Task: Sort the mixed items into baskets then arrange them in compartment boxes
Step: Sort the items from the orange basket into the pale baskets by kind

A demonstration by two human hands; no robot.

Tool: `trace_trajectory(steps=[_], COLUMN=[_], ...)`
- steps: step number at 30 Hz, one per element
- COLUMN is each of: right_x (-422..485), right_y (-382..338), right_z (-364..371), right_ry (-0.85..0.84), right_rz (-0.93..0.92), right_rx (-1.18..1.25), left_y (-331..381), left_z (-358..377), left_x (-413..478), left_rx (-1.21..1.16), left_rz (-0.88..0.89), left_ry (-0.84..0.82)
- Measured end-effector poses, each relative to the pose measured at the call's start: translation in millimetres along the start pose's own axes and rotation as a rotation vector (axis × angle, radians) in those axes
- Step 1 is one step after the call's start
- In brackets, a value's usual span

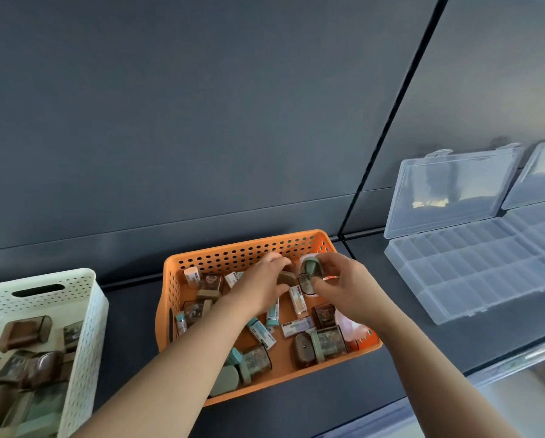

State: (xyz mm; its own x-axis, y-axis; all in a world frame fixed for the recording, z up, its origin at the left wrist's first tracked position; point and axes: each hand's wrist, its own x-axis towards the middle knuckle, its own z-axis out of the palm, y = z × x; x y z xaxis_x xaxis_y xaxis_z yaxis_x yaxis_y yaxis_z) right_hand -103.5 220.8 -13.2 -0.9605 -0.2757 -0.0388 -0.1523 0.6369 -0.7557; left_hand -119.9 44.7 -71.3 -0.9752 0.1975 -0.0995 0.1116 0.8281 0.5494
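Two bare forearms reach into the orange basket [249,245] of mixed small items. Left hand [261,286] pinches a tan block [285,277]; right hand [343,289] curls its fingers round a green oval case [310,271] near the basket's far wall. White basket [84,311] sits left, clear compartment box [454,273] right.

The orange basket [249,248] has a regular pattern of round holes in its walls. The cream basket [84,298] is speckled with finer perforations. Among the mixed items are dark brown cases [323,314] and white packs [261,333] printed in teal. One sage-green case [309,270] shows a dark, perhaps smoky-clear, window. A khaki block [286,277] is plain. The compartment boxes [473,273] are colourless and see-through. The desk [422,343] is dark slate grey.
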Motion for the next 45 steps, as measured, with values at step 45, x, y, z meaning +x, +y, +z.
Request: trace_trajectory(steps=[45], right_x=[-42], right_y=[-182], right_z=[218], right_ry=[-0.369], right_rz=[-0.474], right_rx=[-0.048], left_y=[-174], left_z=[-144], left_x=[-322], left_rx=[-0.002], left_rz=[-0.584], left_ry=[0.139])
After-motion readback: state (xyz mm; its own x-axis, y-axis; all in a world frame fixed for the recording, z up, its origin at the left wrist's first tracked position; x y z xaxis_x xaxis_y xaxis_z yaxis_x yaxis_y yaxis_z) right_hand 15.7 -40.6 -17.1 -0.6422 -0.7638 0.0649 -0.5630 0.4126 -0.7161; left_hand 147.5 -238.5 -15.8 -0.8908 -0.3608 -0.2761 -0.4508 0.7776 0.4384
